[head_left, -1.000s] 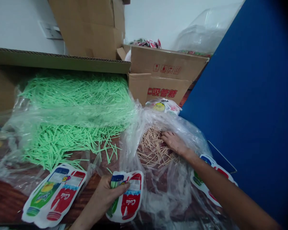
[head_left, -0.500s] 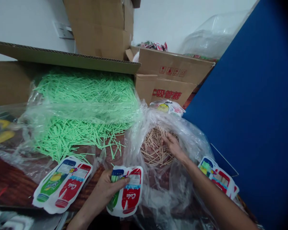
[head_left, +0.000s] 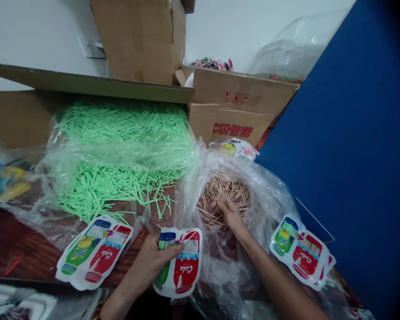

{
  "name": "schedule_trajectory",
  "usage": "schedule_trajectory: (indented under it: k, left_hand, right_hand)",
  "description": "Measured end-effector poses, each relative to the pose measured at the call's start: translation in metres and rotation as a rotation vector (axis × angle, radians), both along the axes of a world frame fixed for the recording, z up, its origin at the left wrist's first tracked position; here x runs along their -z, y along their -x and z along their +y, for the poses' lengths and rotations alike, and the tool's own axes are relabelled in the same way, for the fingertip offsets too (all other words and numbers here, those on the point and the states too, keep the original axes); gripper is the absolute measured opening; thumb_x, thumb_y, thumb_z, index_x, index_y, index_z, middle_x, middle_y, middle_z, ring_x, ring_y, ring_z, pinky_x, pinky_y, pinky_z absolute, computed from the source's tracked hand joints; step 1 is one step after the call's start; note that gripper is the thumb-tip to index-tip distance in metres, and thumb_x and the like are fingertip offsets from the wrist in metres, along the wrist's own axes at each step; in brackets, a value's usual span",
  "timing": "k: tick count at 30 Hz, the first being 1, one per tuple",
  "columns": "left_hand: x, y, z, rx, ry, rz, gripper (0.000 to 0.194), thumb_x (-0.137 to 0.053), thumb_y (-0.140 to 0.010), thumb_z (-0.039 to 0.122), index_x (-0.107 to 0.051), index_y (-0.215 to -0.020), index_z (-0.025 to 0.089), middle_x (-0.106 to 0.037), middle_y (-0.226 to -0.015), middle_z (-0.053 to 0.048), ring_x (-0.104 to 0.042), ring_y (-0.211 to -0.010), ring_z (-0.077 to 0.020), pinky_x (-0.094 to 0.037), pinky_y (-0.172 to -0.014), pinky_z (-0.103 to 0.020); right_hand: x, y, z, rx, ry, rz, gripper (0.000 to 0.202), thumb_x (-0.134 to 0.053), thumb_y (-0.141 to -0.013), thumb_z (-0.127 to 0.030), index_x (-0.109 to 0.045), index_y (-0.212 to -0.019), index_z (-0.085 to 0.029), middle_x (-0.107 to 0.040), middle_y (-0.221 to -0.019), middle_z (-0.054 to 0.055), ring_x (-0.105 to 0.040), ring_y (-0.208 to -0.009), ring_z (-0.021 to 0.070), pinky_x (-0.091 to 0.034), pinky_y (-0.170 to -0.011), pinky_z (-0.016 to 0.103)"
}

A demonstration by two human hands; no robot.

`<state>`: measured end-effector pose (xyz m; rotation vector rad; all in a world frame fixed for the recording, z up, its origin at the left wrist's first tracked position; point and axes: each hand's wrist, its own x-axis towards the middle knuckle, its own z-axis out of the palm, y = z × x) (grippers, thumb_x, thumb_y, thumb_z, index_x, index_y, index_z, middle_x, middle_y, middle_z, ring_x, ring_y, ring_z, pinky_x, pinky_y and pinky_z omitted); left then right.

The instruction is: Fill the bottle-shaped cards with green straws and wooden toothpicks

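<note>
My left hand (head_left: pixel 162 258) grips a bottle-shaped candy pouch (head_left: pixel 187 266), thumb across its front; the pouch has a green Sprite half with pale green sticks showing and a red Cola half. My right hand (head_left: pixel 231 215) reaches into a loose pile of thin brown candy sticks (head_left: pixel 223 186) on clear plastic, its thumb and fingers pinched together among them. How many sticks it holds cannot be made out. Left of it, a large heap of green candy sticks (head_left: pixel 126 129) spills from a clear bag. Similar pouches (head_left: pixel 93 253) lie in a stack left of my left hand.
More filled-looking pouches (head_left: pixel 302 253) overlap at the right, beside a blue panel (head_left: pixel 320 133). Cardboard boxes (head_left: pixel 243 93) stand at the back against the wall. Clear plastic sheeting (head_left: pixel 270 186) surrounds the brown sticks. A yellow and blue item (head_left: pixel 10 182) sits at the far left.
My right hand has drawn back toward me and slightly left through the brown sticks. My left hand still holds the pouch; the view has shifted slightly.
</note>
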<state>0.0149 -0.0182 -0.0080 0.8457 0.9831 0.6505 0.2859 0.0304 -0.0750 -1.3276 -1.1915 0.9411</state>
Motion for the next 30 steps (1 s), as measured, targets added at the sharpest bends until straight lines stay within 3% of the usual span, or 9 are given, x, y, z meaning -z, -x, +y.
schedule_trajectory:
  k: [9, 14, 18, 23, 30]
  left_hand:
    - [-0.002, -0.002, -0.001, 0.028, 0.005, 0.010, 0.025, -0.080, -0.069, 0.033, -0.068, -0.074, 0.011, -0.074, -0.071, -0.007, -0.065, -0.061, -0.0160, -0.051, -0.058, -0.023]
    - [0.000, -0.003, -0.001, 0.009, 0.007, 0.014, 0.026, -0.080, -0.068, 0.032, -0.067, -0.075, 0.012, -0.073, -0.070, -0.007, -0.065, -0.059, -0.0165, -0.051, -0.057, -0.023]
    - [-0.001, -0.004, 0.000, 0.041, 0.012, 0.005, 0.026, -0.078, -0.070, 0.034, -0.068, -0.077, 0.011, -0.074, -0.070, -0.009, -0.066, -0.058, -0.0175, -0.051, -0.056, -0.024]
    - [-0.002, -0.003, 0.000, 0.027, 0.008, 0.005, 0.025, -0.078, -0.070, 0.033, -0.067, -0.074, 0.012, -0.073, -0.068, -0.007, -0.065, -0.056, -0.0168, -0.049, -0.055, -0.024]
    - [-0.015, -0.020, 0.005, 0.054, -0.004, -0.035, 0.024, -0.080, -0.067, 0.030, -0.065, -0.066, 0.011, -0.069, -0.060, -0.003, -0.059, -0.052, -0.0123, -0.045, -0.051, -0.020]
  right_hand:
    - [-0.002, 0.006, -0.002, 0.047, 0.050, 0.106, 0.030, -0.067, -0.075, -0.048, -0.068, -0.082, -0.019, -0.070, -0.078, 0.002, -0.060, -0.076, 0.0198, -0.044, -0.082, 0.033]
    - [-0.009, -0.002, 0.010, 0.067, 0.119, 0.295, 0.039, -0.077, -0.062, -0.050, -0.066, -0.081, -0.019, -0.069, -0.067, 0.002, -0.063, -0.062, 0.0202, -0.051, -0.069, 0.036]
    - [-0.024, -0.003, 0.014, 0.058, 0.156, 0.472, 0.042, -0.080, -0.058, -0.048, -0.064, -0.081, -0.017, -0.069, -0.064, 0.003, -0.065, -0.058, 0.0202, -0.054, -0.059, 0.034]
    - [-0.042, 0.002, 0.005, 0.032, 0.155, 0.619, 0.037, -0.083, -0.059, -0.038, -0.063, -0.081, -0.016, -0.070, -0.068, 0.004, -0.068, -0.063, 0.0207, -0.057, -0.059, 0.032]
    - [-0.085, 0.037, -0.020, 0.070, -0.014, 0.924, 0.022, -0.077, -0.072, -0.026, -0.063, -0.087, -0.018, -0.071, -0.079, 0.002, -0.069, -0.077, 0.0186, -0.056, -0.081, 0.038]
